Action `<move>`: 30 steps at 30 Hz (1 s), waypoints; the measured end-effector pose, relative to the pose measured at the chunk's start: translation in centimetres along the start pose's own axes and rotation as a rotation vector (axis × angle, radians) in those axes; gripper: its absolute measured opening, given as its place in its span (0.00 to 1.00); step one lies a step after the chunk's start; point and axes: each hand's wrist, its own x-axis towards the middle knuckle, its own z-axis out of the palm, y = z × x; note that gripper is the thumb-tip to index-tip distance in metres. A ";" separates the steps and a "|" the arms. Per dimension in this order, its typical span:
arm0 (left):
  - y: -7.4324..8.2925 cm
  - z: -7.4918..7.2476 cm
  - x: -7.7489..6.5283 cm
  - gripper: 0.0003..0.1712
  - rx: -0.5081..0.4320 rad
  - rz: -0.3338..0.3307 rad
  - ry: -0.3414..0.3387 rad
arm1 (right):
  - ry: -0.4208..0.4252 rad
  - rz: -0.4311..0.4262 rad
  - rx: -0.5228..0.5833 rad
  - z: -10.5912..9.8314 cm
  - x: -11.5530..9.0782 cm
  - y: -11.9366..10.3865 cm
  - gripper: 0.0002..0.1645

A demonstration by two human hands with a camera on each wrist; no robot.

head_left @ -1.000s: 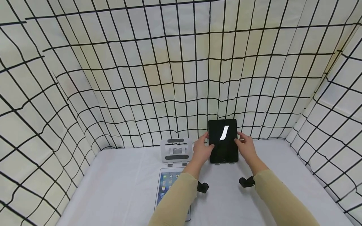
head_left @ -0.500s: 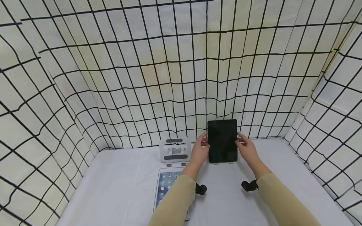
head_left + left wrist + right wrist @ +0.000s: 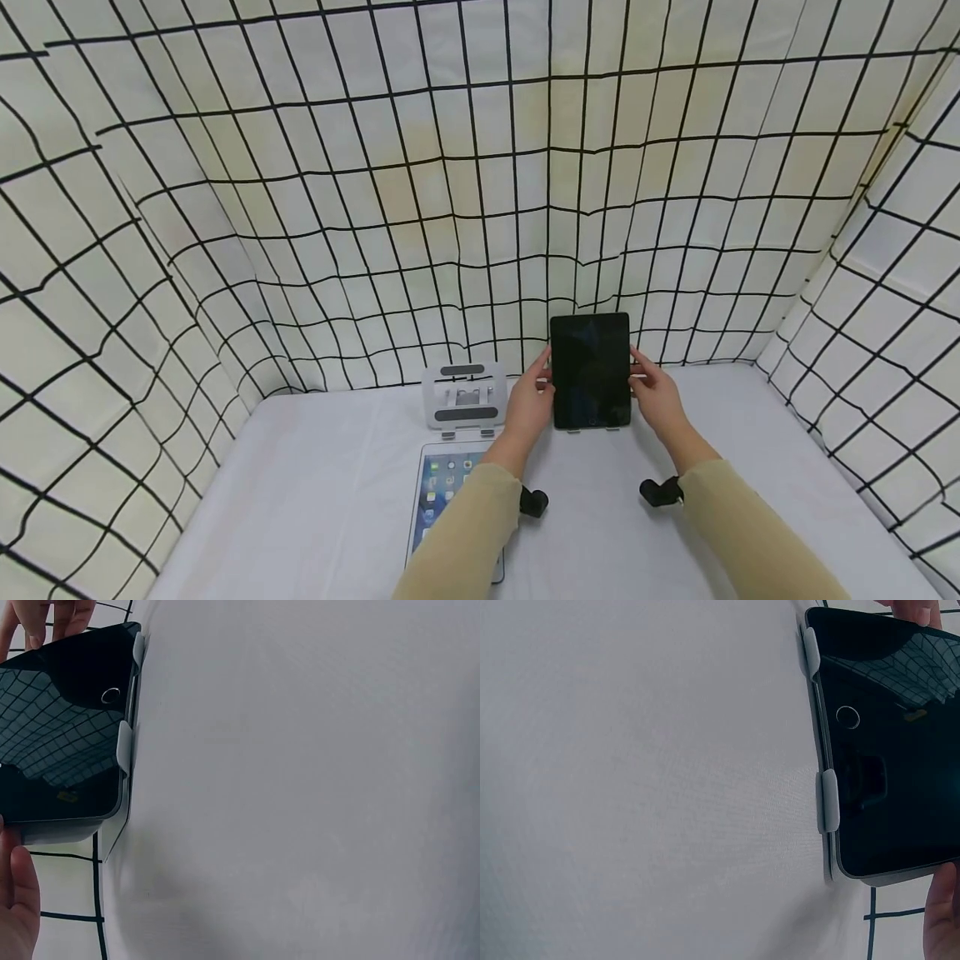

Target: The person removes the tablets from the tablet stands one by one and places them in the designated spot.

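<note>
A black tablet (image 3: 591, 371) leans upright on a pale stand, its lower edge behind two small lips (image 3: 829, 801). My left hand (image 3: 529, 400) is at its left side and my right hand (image 3: 657, 398) at its right. Fingertips touch the side edges, with both thumbs off the screen. The left wrist view shows a left fingertip (image 3: 6, 834) at the tablet's side, another digit of that hand standing apart from it. The stand is mostly hidden by the tablet.
A second pale stand (image 3: 463, 393) with grey pads stands left of the black tablet. Before it lies a white tablet (image 3: 441, 493) with a lit screen, partly under the left sleeve (image 3: 465, 533). Behind the white tabletop (image 3: 300, 492) hangs a gridded white cloth (image 3: 345, 208).
The thumbs have slid outward from the front of the black tablet to its side edges. The bright reflection on its screen is gone. The tablet itself has barely moved.
</note>
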 end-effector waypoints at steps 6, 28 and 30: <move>0.0 0.2 0.2 0.38 -0.017 0.014 0.019 | -0.004 0.000 0.015 -0.1 0.1 0.0 0.37; 0.7 -0.4 -0.7 0.39 -0.111 -0.019 -0.003 | -0.021 -0.037 0.021 -0.8 -0.9 -0.4 0.37; 0.7 -0.5 -0.7 0.40 -0.117 -0.022 -0.012 | -0.024 -0.047 0.012 -1.0 -1.0 -0.5 0.37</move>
